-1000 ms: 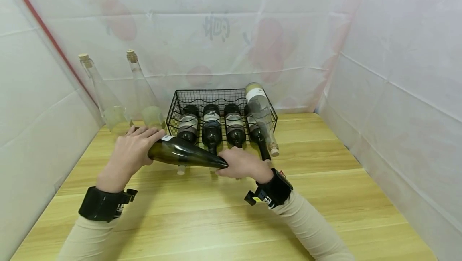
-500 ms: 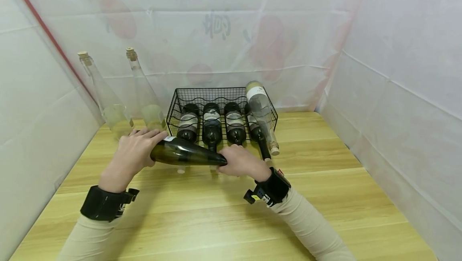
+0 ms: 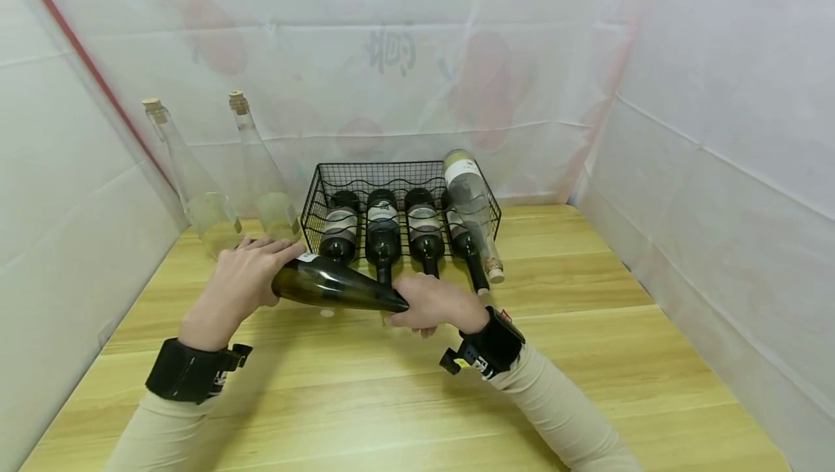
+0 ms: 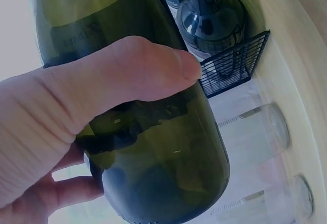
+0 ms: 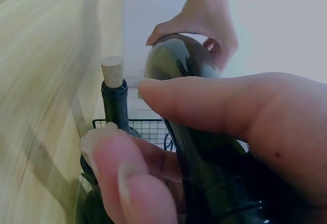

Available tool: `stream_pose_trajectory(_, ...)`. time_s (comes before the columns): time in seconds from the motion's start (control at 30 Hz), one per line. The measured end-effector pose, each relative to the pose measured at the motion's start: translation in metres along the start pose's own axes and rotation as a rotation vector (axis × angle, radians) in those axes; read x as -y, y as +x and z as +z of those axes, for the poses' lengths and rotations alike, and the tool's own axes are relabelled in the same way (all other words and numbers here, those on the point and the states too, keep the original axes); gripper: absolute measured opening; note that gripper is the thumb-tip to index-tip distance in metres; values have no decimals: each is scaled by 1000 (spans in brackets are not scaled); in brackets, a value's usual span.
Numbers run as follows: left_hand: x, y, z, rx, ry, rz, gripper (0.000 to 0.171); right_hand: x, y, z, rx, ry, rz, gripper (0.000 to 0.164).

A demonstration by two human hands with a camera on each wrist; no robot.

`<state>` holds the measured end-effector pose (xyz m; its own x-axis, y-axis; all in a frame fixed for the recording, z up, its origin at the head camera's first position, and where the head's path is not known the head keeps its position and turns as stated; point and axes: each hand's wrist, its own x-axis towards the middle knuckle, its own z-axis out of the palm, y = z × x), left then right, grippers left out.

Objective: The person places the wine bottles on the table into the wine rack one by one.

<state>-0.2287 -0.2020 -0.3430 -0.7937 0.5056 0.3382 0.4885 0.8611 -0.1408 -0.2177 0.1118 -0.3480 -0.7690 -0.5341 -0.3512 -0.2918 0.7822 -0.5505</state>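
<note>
A dark green wine bottle (image 3: 335,285) lies across both hands in front of the rack, its neck end pointing right and slightly down. My left hand (image 3: 244,276) grips its wide body near the base. In the left wrist view the thumb (image 4: 138,68) lies across the glass. At the other end, my right hand (image 3: 438,301) holds the neck, covering its tip in the head view. The right wrist view shows that thumb (image 5: 204,101) along the bottle, with other fingers curled below. Behind the held bottle, several corked dark bottles (image 3: 383,229) lie in a black wire rack (image 3: 375,167).
A clear bottle (image 3: 471,204) lies on top at the rack's right, its cork toward me. Two tall clear corked bottles (image 3: 257,160) stand at the back left. The wooden table (image 3: 417,399) meets white sheeting (image 3: 717,131) behind and at the sides.
The neck end of the held bottle has dipped slightly, and my right hand has lowered with it. My left hand keeps its grip with little movement. The bottles in the rack stay put.
</note>
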Motion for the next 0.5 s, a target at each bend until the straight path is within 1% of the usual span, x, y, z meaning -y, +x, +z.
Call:
stream_pose_trajectory(0.13,1,0,2,-7,3,8,89,1,0,1,-3,3,-5,17)
stream_pose_trajectory(0.3,3,0,2,-29,11,5,90,2,-1,2,-17,1,-28,25)
stream_pose_trajectory(0.33,3,0,2,-31,13,4,91,3,-1,2,-23,-5,-38,25)
stream_pose_trajectory(0.5,4,0,4,-52,6,15,91,3,0,2,-86,-83,-92,13)
